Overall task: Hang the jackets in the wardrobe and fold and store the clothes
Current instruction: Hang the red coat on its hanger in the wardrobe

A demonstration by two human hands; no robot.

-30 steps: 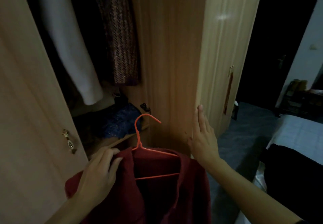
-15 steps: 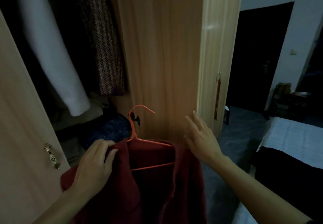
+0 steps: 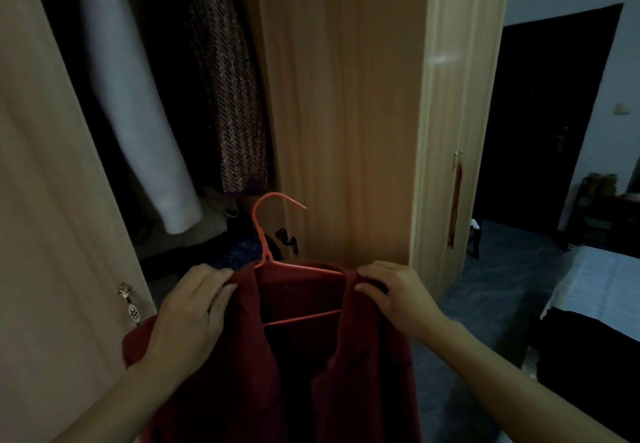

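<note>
1. Red jacket point(image 3: 221, 390) hung on orange hanger point(image 3: 268, 252), held low centre in front of open wardrobe point(image 3: 346, 113).
2. L hand point(image 3: 188, 318): fingers curled over jacket's left shoulder, gripping fabric.
3. R hand point(image 3: 394, 295): thumb & fingers pinched right shoulder at hanger's end.
4. Inside wardrobe: white garment point(image 3: 138, 113) & patterned knit garment point(image 3: 232, 113) hung above hanger hook.
5. Far right: bed point(image 3: 595, 290), dark doorway point(image 3: 540, 113).
</note>
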